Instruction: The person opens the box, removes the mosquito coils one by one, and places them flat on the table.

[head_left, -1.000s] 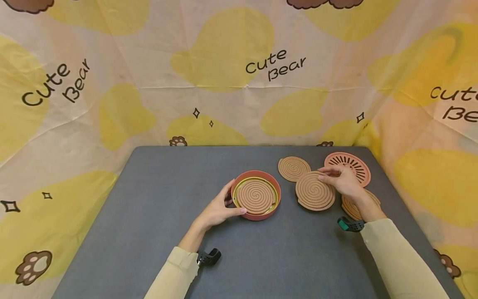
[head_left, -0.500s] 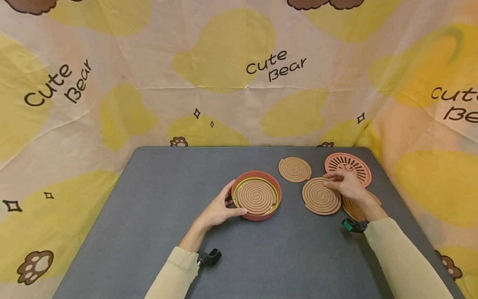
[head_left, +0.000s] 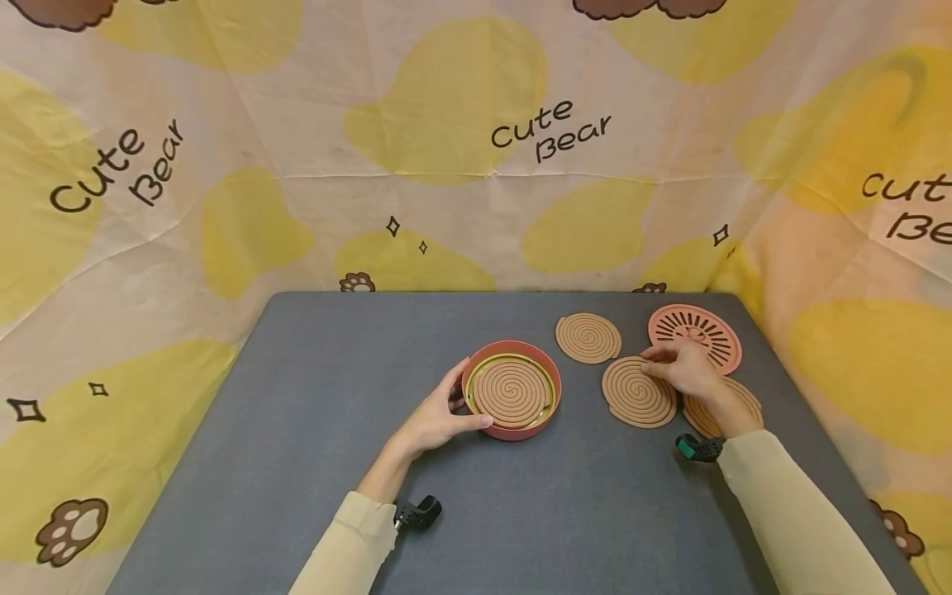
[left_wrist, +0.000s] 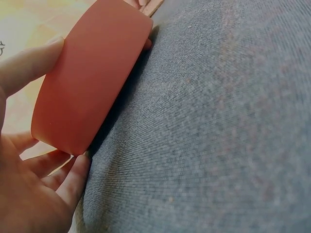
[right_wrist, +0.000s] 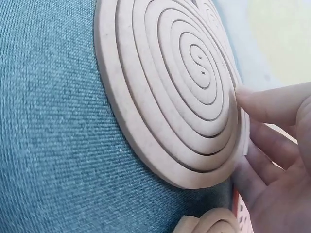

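In the head view my left hand [head_left: 439, 413] grips the side of a round red mosquito coil holder [head_left: 551, 411], its thumb over the near rim. A tan mosquito coil [head_left: 511, 390] lies in the holder's yellow-lined inside. My right hand [head_left: 686, 368] pinches the right edge of another mosquito coil [head_left: 638, 394], low at the tabletop. In the right wrist view the thumb [right_wrist: 272, 104] is at that coil's edge, with the other fingers beside and below. The left wrist view shows the holder's plain outer wall [left_wrist: 92, 77], fingers round its lower side.
A third mosquito coil [head_left: 587, 337] lies behind the held one. A further coil [head_left: 702, 415] is partly hidden under my right wrist. Beyond my right hand sits a slotted pink lid [head_left: 687, 318]. The grey table [head_left: 335, 355] meets a printed cloth at its back edge.
My right hand has carried its mosquito coil slightly right and toward me, lower to the table. The left hand and the holder stay in place.
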Demonstrator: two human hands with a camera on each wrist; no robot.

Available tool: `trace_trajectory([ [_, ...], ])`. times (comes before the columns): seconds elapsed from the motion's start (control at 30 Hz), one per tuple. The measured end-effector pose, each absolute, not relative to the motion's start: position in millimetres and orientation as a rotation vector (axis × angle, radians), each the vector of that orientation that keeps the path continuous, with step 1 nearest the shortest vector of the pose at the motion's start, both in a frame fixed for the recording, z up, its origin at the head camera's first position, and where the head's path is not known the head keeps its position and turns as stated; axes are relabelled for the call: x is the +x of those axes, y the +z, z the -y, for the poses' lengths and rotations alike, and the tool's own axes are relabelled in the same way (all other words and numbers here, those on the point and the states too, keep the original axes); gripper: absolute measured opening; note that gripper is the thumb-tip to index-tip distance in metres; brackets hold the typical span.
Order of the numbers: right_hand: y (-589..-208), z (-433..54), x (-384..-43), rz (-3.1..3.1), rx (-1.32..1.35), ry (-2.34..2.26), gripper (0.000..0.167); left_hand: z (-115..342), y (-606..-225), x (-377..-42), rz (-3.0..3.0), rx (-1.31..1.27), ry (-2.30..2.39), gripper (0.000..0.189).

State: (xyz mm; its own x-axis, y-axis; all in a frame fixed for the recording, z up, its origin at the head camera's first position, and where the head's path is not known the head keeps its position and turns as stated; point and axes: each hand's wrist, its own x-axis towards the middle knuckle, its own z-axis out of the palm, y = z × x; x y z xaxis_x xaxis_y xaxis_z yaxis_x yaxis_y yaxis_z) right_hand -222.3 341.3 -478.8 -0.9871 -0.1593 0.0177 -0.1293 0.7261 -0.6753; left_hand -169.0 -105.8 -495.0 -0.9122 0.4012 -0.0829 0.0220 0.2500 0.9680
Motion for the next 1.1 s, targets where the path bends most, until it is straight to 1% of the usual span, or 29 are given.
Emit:
trace_trajectory([
  [0.2,-474,-343,-219,-2.892,-0.264,-1.08,0.028,105,-495,-169,-2.225,0.403,1.687,0.106],
  [0.3,-468,-344,-217,-2.863,-0.252,-1.121,0.031,104,-496,-170,-2.226,0.415,1.685,0.105],
  [0.47,-458,-342,-215,-2.872,-0.286,-1.176,0.029,105,-495,-168,-2.229,0.414,1.695,0.105],
  [0.6,-450,-337,-215,-2.896,-0.309,-1.211,0.028,105,-494,-168,-2.239,0.406,1.685,0.107],
  [0.73,-441,-327,-215,-2.909,-0.278,-1.201,0.028,106,-495,-168,-2.242,0.391,1.68,0.109],
  [0.93,-428,-312,-211,-2.9,-0.265,-1.224,0.031,106,-494,-167,-2.226,0.387,1.701,0.106],
  [1.1,-424,-299,-210,-2.849,-0.276,-1.283,0.027,107,-494,-166,-2.222,0.385,1.69,0.108],
])
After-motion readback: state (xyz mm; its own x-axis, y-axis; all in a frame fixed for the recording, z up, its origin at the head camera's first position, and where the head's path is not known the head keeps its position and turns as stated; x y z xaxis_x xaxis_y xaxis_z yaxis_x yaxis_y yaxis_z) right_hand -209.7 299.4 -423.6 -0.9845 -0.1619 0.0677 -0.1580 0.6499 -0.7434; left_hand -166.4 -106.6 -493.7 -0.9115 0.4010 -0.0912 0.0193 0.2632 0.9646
